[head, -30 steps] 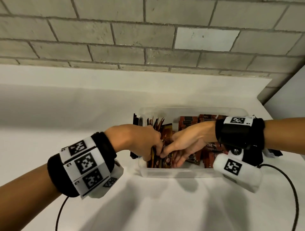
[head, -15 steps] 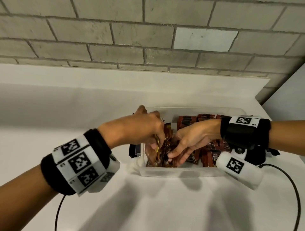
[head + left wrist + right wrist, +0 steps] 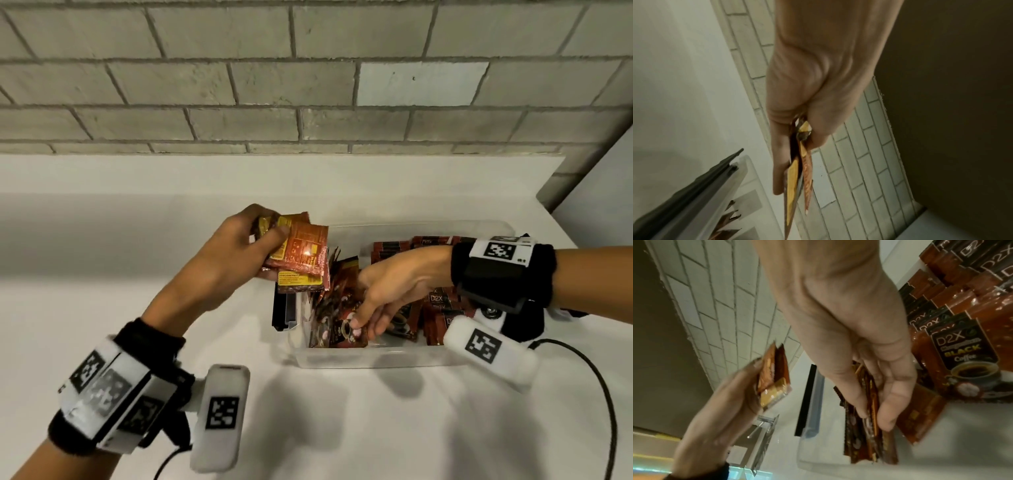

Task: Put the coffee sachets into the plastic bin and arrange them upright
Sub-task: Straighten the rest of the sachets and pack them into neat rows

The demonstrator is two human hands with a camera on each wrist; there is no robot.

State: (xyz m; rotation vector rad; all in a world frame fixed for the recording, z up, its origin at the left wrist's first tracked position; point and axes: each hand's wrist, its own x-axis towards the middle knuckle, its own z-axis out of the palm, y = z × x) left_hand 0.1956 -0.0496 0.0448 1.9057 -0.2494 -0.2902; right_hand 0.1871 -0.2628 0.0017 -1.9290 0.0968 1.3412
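A clear plastic bin [image 3: 359,358] stands on the white counter. My left hand [image 3: 239,253] grips a small stack of red and yellow coffee sachets [image 3: 301,260], raised over the bin's left end. The left wrist view shows those held sachets [image 3: 797,170] edge-on between thumb and fingers. My right hand [image 3: 363,322] reaches down into the bin. Its thumb and fingers [image 3: 855,402] pinch several upright sachets [image 3: 869,443] at the left end. Dark D2X sachets [image 3: 442,308] fill the right part, some leaning; my right wrist hides part of them.
A black clip [image 3: 284,308] hangs on the bin's left end wall. A black cable [image 3: 599,394] loops over the counter to the right. A grey brick wall [image 3: 308,85] rises behind the counter, and a side wall [image 3: 599,192] closes in at the right.
My left hand has risen out of the bin, up and to the left, carrying a small stack of sachets. My right hand stays in the bin on the upright sachets.
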